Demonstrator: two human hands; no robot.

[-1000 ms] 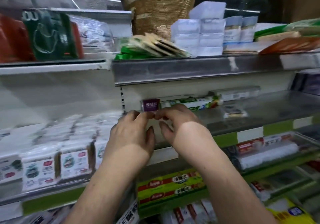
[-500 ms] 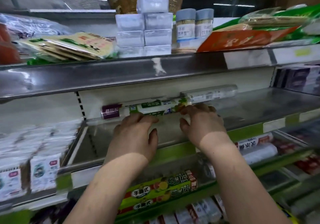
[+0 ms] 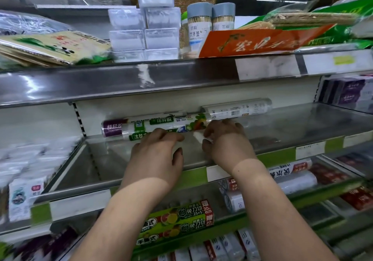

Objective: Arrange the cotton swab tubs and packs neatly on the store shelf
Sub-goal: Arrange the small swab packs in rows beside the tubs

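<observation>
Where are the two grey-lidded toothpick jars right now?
The toothpick jars stand on the top shelf, centre of the head view, between the stacked clear tubs and an orange pack.

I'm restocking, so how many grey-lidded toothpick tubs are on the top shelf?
2. One toothpick tub stands right of the clear box stack; the second tub is beside it, further right. Others may hide behind.

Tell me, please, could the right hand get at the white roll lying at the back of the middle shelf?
Probably yes: the right hand is already on that shelf, just in front of the white roll, and nothing stands between them. The green-printed roll lies to its left, clear of the path.
</observation>
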